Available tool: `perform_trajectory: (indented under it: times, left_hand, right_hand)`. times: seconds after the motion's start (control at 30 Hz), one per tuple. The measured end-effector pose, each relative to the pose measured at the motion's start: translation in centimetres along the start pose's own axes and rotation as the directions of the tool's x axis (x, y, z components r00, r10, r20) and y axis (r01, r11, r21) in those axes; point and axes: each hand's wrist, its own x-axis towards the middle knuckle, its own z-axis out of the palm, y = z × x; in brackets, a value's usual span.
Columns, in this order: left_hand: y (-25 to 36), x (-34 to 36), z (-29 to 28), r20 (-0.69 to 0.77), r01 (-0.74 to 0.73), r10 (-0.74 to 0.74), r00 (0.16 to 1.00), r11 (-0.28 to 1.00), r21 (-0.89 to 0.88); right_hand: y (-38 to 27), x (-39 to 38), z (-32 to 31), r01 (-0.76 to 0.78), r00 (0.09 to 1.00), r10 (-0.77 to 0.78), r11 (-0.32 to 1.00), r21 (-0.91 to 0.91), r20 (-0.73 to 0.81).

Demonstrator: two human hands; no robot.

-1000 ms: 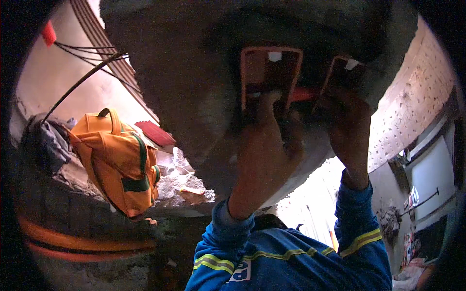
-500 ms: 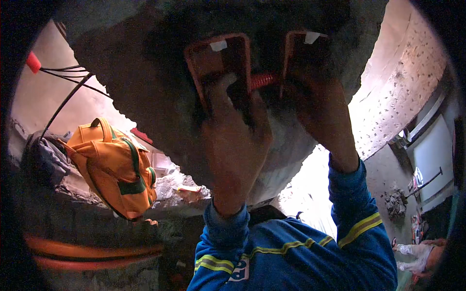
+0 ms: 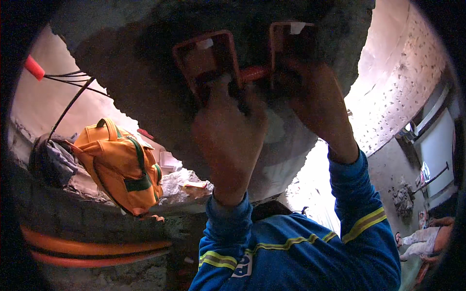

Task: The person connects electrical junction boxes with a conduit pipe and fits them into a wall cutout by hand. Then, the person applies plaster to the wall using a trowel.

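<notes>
Overhead, two reddish rectangular electrical boxes sit in a dark rough surface, the left box (image 3: 182, 63) and the right box (image 3: 273, 51). A red corrugated conduit (image 3: 255, 73) spans the gap between them. My left hand (image 3: 228, 131) reaches up with its fingers at the left box's near edge, closed about the conduit's end there; a reddish piece shows by the fingertips inside that box. At the right box, my right hand (image 3: 320, 104) has its fingers curled into the opening. Deep shade hides what those fingers grip.
An orange backpack (image 3: 124, 167) with green trim rests at the left, next to a grey cloth (image 3: 53, 162). Black cables (image 3: 70, 106) run from a red tube (image 3: 34, 68). An orange hose (image 3: 97, 247) curves below. At the far right, another person's legs (image 3: 422, 242) show near a long-handled tool (image 3: 432, 179).
The boxes and dark surface have shifted slightly left and up in view. My left fingers have moved lower in the left box, where a reddish piece now shows. The right hand stays at its box.
</notes>
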Motion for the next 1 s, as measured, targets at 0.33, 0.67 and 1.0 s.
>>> perform_trajectory:
  times: [0.33, 0.67, 1.0]
  left_hand:
    - [0.3, 0.5, -0.4, 0.099, 0.086, -0.094, 0.991, 0.993, 0.086]
    - [0.2, 0.1, 0.9, 0.012, 0.06, -0.06, 0.998, 0.998, 0.034]
    - [-0.6, -0.1, 1.3, -0.068, 0.014, -0.026, 0.997, 0.986, -0.164]
  right_hand:
    - [-0.3, 0.4, -0.1, 0.08, 0.996, -0.083, 0.991, -0.106, -0.022]
    - [1.0, 0.0, 0.6, 0.056, 0.993, -0.063, 0.995, -0.079, -0.095]
    - [0.2, 0.1, -0.3, -0.036, 0.998, 0.043, 0.988, -0.153, 0.042]
